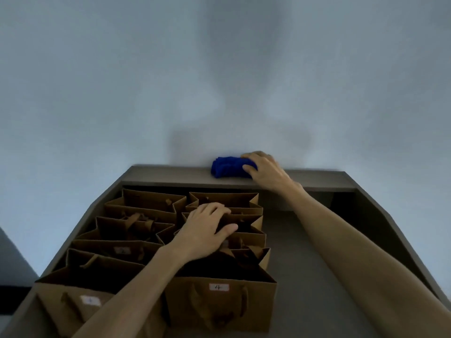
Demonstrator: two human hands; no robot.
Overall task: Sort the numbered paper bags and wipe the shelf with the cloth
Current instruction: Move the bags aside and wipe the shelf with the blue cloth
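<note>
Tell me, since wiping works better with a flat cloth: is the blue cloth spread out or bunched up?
Bunched up: the blue cloth sits as a thick lump on the ledge, gripped by the right hand.

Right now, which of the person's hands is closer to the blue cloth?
The right hand: it grips the blue cloth on the top ledge. The left hand rests lower down, on the paper bags.

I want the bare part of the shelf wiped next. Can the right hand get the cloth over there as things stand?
Probably yes. The right hand already grips the blue cloth on the top ledge, and the grey shelf right of the paper bags lies open beneath that arm.
</note>
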